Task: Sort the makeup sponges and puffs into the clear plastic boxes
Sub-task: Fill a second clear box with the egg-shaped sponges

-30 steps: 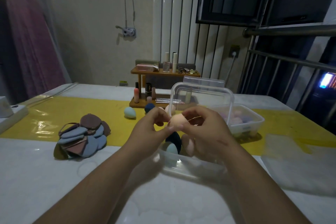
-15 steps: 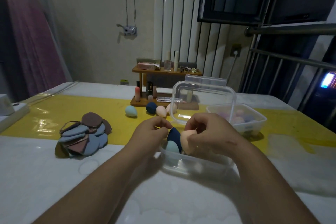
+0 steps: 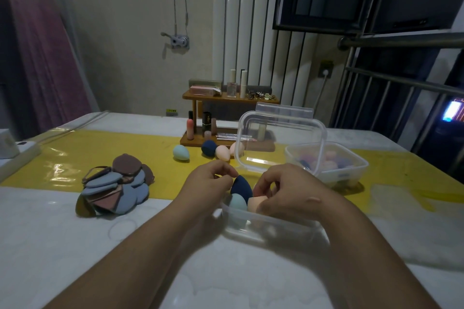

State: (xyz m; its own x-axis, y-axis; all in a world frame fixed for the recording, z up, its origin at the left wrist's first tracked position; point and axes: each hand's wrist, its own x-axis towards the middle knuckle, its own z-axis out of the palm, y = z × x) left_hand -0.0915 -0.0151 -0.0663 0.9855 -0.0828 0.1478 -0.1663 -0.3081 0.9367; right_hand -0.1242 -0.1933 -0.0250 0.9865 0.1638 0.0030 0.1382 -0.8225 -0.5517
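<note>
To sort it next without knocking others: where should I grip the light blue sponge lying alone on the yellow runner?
Come from above and pinch the light blue sponge across its wide belly, thumb against fingers. It lies on its side on the yellow runner, apart from the other sponges, so both flanks are free.
</note>
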